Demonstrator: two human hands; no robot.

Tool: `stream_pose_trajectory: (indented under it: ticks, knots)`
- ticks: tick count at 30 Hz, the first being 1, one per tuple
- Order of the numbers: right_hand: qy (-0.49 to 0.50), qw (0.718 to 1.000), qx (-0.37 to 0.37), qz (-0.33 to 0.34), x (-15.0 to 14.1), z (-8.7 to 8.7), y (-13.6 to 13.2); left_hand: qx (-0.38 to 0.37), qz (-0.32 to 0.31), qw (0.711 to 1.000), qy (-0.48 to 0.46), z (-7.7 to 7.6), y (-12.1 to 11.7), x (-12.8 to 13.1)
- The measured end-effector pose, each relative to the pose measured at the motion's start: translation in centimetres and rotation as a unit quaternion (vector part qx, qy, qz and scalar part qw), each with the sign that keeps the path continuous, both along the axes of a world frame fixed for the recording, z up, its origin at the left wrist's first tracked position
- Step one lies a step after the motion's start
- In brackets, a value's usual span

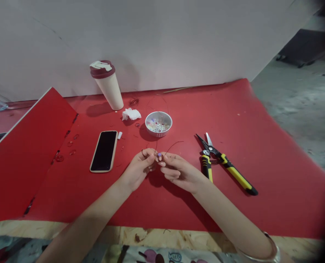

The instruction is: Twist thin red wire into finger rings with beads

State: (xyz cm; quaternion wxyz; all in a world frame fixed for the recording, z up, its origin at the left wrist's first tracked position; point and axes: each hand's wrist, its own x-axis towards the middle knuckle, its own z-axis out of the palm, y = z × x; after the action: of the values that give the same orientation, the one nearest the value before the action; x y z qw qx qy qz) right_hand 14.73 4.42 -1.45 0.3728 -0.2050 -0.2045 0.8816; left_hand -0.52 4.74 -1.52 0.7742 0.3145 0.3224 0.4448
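Note:
My left hand and my right hand meet over the middle of the red table. Their fingertips pinch a thin dark cord with a small purple bead on it, between the two hands. One cord end sticks up by the left fingers; the other curves out above the right hand. Just beyond the hands stands a perforated metal bowl of mixed pale beads. A pair of yellow-and-black shears lies with its blades apart, right of my right hand. A black-screened phone lies left of my left hand.
A cream tumbler with a maroon lid and a crumpled tissue stand at the back left near the wall. Several small cord rings lie beside a raised red board. A tangle of cord is behind the tissue.

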Motion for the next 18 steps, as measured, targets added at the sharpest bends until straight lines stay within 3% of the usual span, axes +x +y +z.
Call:
stream_pose_trajectory:
  ticks: [6,13,18]
  knots:
    - [-0.001,1.000,0.015,0.004,0.05,0.08,-0.24,-0.020,0.030,0.999,0.002,0.22,0.09,-0.22]
    - [-0.048,0.997,0.013,-0.054,-0.72,-0.60,-0.30,-0.013,0.020,1.000,0.020,0.05,-0.12,-0.01]
    - [-0.061,0.996,0.019,-0.058,-0.76,-0.71,-0.38,0.002,0.007,0.999,0.050,-0.28,-0.06,-0.26]
